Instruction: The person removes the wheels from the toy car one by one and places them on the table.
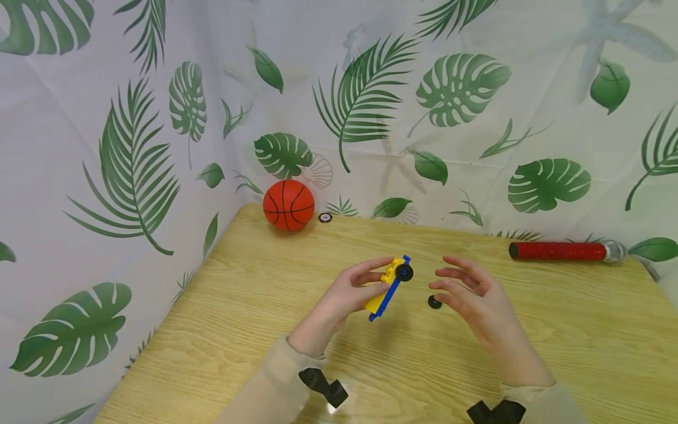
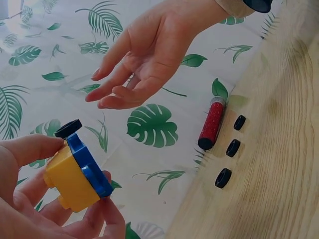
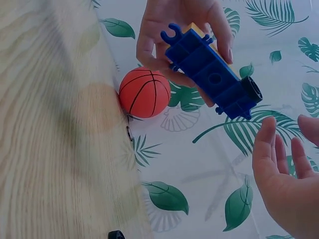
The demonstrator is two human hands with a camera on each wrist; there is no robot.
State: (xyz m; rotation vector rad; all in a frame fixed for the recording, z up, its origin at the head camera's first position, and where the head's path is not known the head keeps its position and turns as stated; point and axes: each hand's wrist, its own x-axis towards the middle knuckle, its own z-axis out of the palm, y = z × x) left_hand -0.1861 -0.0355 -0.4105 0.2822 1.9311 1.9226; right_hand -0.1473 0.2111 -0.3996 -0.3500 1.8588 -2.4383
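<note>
My left hand point(image 1: 352, 291) grips a toy block car point(image 1: 389, 288) by its yellow body, tilted above the table. Its blue base point(image 3: 209, 74) shows in the right wrist view, with a hook at one end and one black wheel point(image 3: 251, 88) fitted near the other. The other axle stubs seen there carry no wheel. Just to the right, my right hand point(image 1: 477, 300) hovers with fingers spread and loosely bent, holding nothing. In the left wrist view, loose black wheels point(image 2: 233, 148) stand in a row on the table; the head view shows one loose wheel point(image 1: 435, 302) by the right fingertips.
A small orange basketball point(image 1: 288, 205) sits at the table's back left corner, beside a little dark-rimmed disc point(image 1: 325, 218). Along the back right lies a red glittery microphone point(image 1: 561, 251). Leaf-printed cloth point(image 1: 381, 171) hangs behind and left of the wooden table point(image 1: 254, 277).
</note>
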